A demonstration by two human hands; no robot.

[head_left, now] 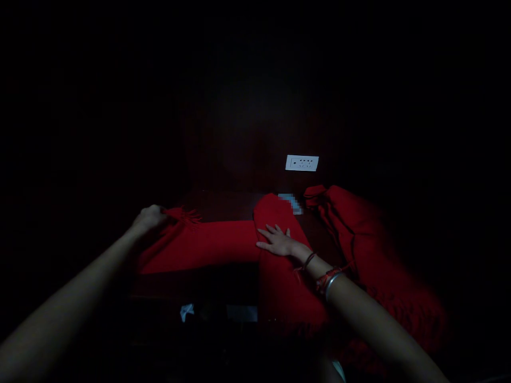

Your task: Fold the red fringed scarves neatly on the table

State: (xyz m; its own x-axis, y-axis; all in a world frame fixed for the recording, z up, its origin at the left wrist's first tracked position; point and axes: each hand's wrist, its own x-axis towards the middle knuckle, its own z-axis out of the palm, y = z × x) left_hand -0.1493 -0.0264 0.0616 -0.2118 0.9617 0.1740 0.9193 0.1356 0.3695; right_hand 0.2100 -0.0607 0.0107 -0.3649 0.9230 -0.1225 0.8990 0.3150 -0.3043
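A red fringed scarf (223, 242) lies bent at a corner on a dark surface, one arm running left and the other toward me. At its left end, my left hand (149, 217) is closed on the cloth beside the fringe. My right hand (277, 242) lies flat with fingers spread on the scarf near the bend. Bracelets and a silver bangle circle the right wrist. Farther right, a second heap of red fringed cloth (367, 244) lies in loose folds, partly in shadow.
A white socket panel (302, 163) is on the dark wall behind. Near the bend lies a small bluish item (291, 203), blurred out. Below the scarf are a crumpled pale piece (186, 312) and a flat greyish piece (241, 313). Most surroundings are too dark to make out.
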